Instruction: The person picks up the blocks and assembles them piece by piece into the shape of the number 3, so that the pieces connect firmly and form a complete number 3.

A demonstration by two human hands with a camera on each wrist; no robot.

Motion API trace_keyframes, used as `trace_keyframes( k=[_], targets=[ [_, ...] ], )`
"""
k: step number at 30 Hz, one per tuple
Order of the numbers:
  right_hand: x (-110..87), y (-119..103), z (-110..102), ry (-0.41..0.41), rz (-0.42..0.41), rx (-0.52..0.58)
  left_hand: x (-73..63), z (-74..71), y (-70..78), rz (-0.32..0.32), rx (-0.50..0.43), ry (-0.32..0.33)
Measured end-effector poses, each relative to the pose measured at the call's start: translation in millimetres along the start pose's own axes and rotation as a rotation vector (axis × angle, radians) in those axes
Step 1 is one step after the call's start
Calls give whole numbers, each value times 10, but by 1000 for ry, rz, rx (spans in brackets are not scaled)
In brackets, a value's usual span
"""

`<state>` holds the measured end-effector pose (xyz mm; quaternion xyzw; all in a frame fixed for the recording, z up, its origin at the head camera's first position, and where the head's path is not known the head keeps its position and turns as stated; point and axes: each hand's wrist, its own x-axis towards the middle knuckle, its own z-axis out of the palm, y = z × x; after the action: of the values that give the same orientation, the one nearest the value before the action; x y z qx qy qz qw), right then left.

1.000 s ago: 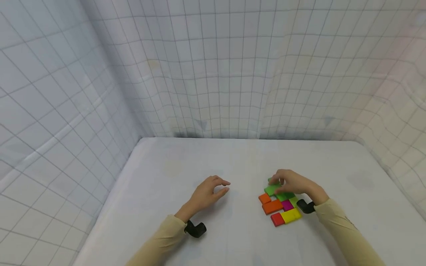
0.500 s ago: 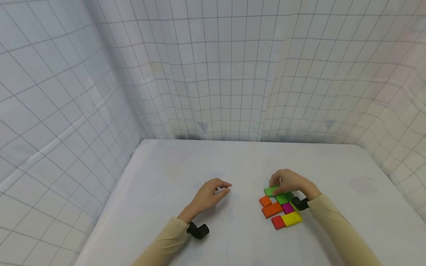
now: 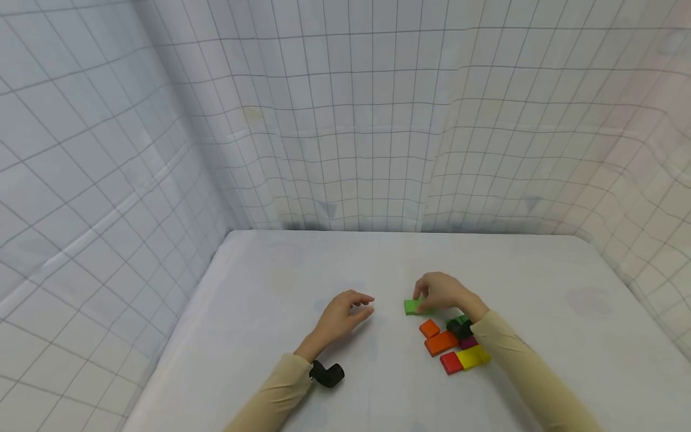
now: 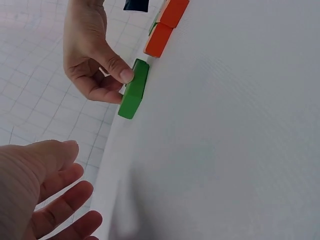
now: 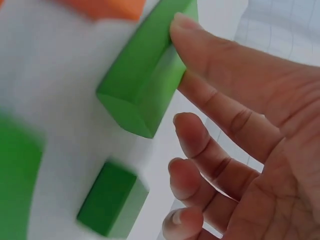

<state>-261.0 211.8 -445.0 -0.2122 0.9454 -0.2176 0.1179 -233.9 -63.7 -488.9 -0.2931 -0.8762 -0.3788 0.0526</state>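
Note:
A light green rectangular block (image 3: 412,307) is pinched between thumb and index finger of my right hand (image 3: 444,291). In the right wrist view that green block (image 5: 135,80) slants across the top, its other fingers curled loosely beside it. My left hand (image 3: 339,317) hovers left of the block with fingers relaxed and apart, holding nothing; the left wrist view shows its fingers (image 4: 62,205) at lower left. Below the right hand lie a small orange block (image 3: 429,328), a larger orange block (image 3: 441,343), a red block (image 3: 451,363) and a yellow block (image 3: 474,357).
A purple block (image 3: 468,342) and dark green pieces (image 3: 453,323) are partly hidden by the black camera on the right wrist. A white table (image 3: 302,258) carries everything. Grid-patterned white curtains (image 3: 351,120) hang behind and on both sides.
My right hand has moved left with the light green block, drawing it away from the cluster of blocks. The left hand stays nearly in place.

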Motion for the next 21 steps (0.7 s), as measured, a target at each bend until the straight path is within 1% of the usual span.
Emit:
trace_keyframes(
  k=[4,8,12,15,17,19,21],
  targets=[
    [88,-136,58,5,5,-17,4,37,-37,-28,22,15],
    [157,-251,119,9,10,-7,-11,74,-103,-29,43,34],
    [204,-347,173,1,29,53,-28,102,-157,1,45,63],
    [230,-402,210,2,45,91,-33,110,-173,42,39,88],
    [243,-434,232,11,44,93,-35,115,-182,77,58,106],
    [257,-463,250,20,40,90,-35,117,-190,98,61,110],
    [266,-493,262,26,33,88,-33,120,-200,96,62,98]
  ],
)
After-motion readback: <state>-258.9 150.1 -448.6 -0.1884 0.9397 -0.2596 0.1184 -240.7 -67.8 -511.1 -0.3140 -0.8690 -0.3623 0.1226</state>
